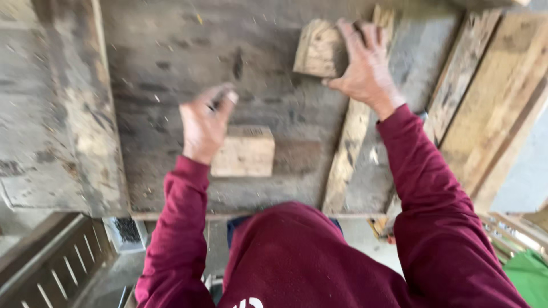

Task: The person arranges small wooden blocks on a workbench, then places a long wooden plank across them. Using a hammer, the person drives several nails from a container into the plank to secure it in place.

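My right hand [365, 65] lies spread on a pale wooden block [317, 49] at the far side of a grey, dusty worktop [171, 51], fingers over the block's right edge. My left hand [204, 121] is blurred, its fingers pinched around a small dark thing that I cannot make out. Just to its right, touching the wrist, rests a second wooden block [246, 152]. Both arms wear dark red sleeves.
A long pale wooden strip [347, 154] runs from the near edge up under my right hand. Wide planks [491, 97] lean at the right. A slatted wooden frame [51, 268] and a small tray of dark bits [127, 231] sit below the worktop's left edge.
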